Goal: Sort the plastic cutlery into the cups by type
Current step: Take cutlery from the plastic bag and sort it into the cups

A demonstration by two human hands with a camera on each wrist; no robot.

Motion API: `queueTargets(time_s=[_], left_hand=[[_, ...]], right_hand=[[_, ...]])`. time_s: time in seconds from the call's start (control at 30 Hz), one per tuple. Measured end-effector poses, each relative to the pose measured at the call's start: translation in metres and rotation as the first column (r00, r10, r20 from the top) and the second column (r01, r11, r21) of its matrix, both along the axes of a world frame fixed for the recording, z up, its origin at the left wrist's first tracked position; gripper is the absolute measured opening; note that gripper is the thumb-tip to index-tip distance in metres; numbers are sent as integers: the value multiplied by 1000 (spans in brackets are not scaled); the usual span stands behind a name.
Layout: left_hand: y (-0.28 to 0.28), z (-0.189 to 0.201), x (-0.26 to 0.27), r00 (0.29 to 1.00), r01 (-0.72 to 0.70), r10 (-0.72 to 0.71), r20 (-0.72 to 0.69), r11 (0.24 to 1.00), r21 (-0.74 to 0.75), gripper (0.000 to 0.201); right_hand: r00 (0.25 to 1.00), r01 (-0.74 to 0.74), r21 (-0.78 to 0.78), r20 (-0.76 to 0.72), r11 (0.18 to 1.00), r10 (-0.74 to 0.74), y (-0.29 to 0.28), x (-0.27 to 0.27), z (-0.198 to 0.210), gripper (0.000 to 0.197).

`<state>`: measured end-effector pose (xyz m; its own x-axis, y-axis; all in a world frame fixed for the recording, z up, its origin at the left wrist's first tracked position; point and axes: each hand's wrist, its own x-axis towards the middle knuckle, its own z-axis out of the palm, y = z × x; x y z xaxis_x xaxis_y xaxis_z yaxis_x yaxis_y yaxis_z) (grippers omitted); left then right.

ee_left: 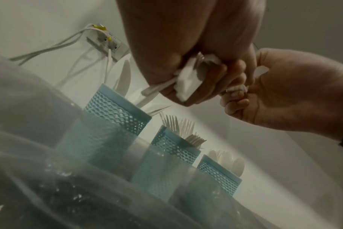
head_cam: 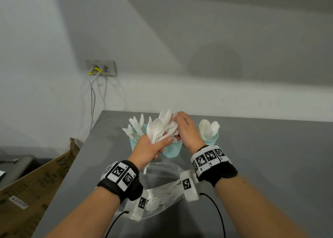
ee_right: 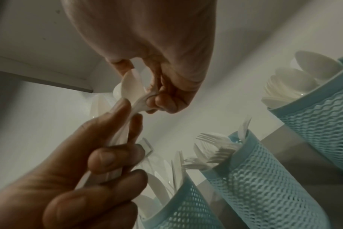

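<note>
left hand [head_cam: 150, 148]: grips cutlery bundle [head_cam: 163, 127] | box label [head_cam: 18, 202]: unreadable

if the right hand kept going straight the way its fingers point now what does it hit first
Most likely the bundle of cutlery gripped in the left hand; the right hand already pinches a piece there.

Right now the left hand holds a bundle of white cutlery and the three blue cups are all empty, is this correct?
Not quite. The left hand does hold the bundle of white cutlery, but the three blue cups already contain cutlery, as the right wrist view shows.
</note>
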<state>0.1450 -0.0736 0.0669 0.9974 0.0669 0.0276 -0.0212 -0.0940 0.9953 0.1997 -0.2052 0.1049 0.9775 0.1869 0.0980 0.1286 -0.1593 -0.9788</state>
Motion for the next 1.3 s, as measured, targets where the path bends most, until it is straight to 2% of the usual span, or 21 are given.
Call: queueTargets(time_s=[0.13, 0.3, 0.4, 0.5, 0.7, 0.73, 0.8, 0.9, 0.93, 1.0, 1.07, 1.17, 1.2, 1.23, 1.3], left_hand=[[2, 4, -3, 1000, 9, -9, 5, 1000, -20, 12], [3, 7, -5, 999, 41, -40, 38, 998, -39, 33], [2, 5, -2, 999, -7, 10, 39, 996, -85, 37], [3, 1, 1, 998, -51, 55, 29, 990, -133, 33], [7, -6, 3, 999, -42, 43, 16, 996, -75, 32], [9, -7, 3, 999, -51, 52, 15, 996, -68, 32], [13, -6, 3, 996, -85, 86, 14, 995, -57, 31], [18, -2, 3, 991, -133, 135, 22, 988, -81, 25], [19, -1, 4, 990, -138, 140, 24, 987, -80, 24], [19, 1, 5, 989, -141, 142, 30, 989, -52, 24], [18, -1, 7, 989, -146, 146, 17, 989, -38, 26], [17, -2, 7, 988, -155, 155, -3, 988, -8, 37], [15, -2, 6, 987, -160, 160, 8, 987, 19, 37], [14, -1, 5, 986, -164, 164, 20, 986, 41, 38], [12, 0, 3, 987, -160, 159, 29, 985, 58, 38]], right_hand=[[998, -1, 63, -58, 998, 4, 0, -2, 7, 23], [997, 23, 60, -71, 998, -19, -1, 0, 11, 21], [996, 3, 76, -94, 997, 4, 1, 0, 4, 17], [996, -51, -21, -76, 998, 49, 4, -4, -6, 23], [989, -133, -117, -78, 984, 124, 1, -7, -7, 33], [993, -111, -114, -60, 987, 105, -1, -3, -2, 33], [1000, 24, -60, 16, 998, -23, -7, 9, 9, 33], [965, 205, 8, 162, 979, -203, -17, 29, 17, 28], [954, 229, -43, 207, 973, -216, -19, 34, 14, 28], [957, 228, -260, 239, 938, -166, -21, 40, 0, 32], [977, 174, -468, 193, 866, -92, -21, 41, -18, 32], [992, 77, -669, 123, 739, 9, -18, 43, -43, 30], [992, 73, -696, 122, 715, 18, -16, 44, -46, 30], [991, 88, -678, 135, 730, 6, -15, 44, -48, 30], [976, 137, -545, 218, 827, -18, -13, 42, -48, 35]])
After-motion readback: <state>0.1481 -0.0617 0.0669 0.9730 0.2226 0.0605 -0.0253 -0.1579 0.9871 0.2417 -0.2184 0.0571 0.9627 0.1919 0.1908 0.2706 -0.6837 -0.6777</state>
